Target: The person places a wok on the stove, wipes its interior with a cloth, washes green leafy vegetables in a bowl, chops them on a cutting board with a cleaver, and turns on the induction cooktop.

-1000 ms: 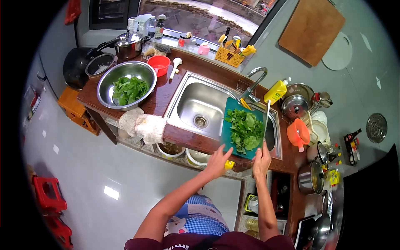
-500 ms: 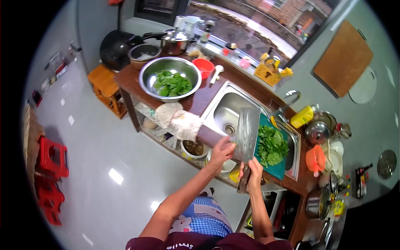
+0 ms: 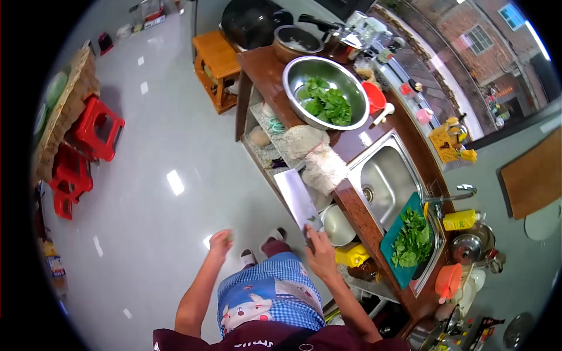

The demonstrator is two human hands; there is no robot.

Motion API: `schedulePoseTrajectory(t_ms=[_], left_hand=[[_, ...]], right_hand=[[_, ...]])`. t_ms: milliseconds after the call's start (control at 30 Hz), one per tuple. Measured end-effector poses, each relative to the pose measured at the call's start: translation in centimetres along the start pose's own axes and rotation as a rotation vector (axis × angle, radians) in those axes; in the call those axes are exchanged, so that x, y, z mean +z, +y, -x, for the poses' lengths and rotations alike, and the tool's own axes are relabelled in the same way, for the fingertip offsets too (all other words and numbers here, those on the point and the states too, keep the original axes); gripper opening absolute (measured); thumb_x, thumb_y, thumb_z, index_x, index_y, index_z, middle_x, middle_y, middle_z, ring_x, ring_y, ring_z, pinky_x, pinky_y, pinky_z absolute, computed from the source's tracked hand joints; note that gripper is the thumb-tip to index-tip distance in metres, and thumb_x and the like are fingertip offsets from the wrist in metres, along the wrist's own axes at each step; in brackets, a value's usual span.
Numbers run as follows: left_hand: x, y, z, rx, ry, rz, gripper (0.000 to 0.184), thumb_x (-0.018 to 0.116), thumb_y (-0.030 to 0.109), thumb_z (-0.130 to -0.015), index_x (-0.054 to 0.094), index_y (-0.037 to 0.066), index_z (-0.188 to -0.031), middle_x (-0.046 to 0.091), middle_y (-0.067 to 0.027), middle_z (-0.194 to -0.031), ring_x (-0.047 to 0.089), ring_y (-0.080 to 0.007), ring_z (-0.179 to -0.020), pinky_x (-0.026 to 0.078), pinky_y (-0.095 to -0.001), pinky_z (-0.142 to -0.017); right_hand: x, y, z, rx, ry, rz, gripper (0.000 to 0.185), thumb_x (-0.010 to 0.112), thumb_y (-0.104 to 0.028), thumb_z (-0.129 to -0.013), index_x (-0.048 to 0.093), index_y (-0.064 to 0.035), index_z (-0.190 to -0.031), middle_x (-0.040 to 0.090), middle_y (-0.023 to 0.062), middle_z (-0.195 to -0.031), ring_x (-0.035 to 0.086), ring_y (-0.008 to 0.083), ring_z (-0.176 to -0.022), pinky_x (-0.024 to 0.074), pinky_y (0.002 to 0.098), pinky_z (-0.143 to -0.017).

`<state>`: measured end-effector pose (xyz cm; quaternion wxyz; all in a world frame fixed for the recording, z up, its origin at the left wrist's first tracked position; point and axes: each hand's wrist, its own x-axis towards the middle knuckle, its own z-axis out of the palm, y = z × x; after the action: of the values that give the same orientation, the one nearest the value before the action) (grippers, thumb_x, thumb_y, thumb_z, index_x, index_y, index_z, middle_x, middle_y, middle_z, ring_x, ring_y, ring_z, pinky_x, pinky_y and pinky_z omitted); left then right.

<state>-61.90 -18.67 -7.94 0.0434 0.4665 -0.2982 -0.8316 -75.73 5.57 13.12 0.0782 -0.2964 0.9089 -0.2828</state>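
Observation:
My right hand grips a cleaver by its handle, out over the floor in front of the counter. A scrap of green leaf clings to the broad blade near the handle. My left hand is closed in the air to the left of the apron, with a hint of green at its fingertips too small to name. Chopped leafy greens lie heaped on a green cutting board set across the sink. More leaves rest in a large steel bowl on the counter.
The steel sink sits left of the board, with a faucet behind it. Cloths hang over the counter edge. A white pot stands on the shelf below. Red stools and a wooden stool stand on the floor.
The cleaver in my right hand has swung left, away from the board and out over the floor. My left hand has moved from beside the blade to the left and closed. The view has turned left.

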Motion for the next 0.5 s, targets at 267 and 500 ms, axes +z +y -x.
schedulePoseTrajectory(t_ms=[267,500], left_hand=[[-12.6,-2.8,5.4,0.009,0.442,0.434,0.011,0.056,0.01,-0.08,0.057,0.004,-0.089,0.057,-0.0041,-0.07,0.055,-0.0128,-0.06,0.044,-0.022,-0.051],[4.3,5.4,2.2,0.624,0.492,-0.444,0.034,0.076,0.012,-0.062,0.058,0.002,-0.088,0.055,-0.0058,-0.085,0.053,-0.0165,-0.077,0.044,-0.0277,-0.069]], right_hand=[[8.6,2.5,-7.8,-0.064,-0.154,0.031,0.032,0.055,-0.002,-0.072,0.051,-0.0061,-0.104,0.05,0.0164,-0.089,0.052,0.0378,-0.079,0.0429,0.0444,-0.064],[10.9,0.9,-17.6,-0.39,-0.438,0.005,0.014,0.056,-0.003,-0.071,0.046,-0.0054,-0.081,0.049,0.0125,-0.075,0.052,0.0355,-0.069,0.0402,0.0442,-0.055]])
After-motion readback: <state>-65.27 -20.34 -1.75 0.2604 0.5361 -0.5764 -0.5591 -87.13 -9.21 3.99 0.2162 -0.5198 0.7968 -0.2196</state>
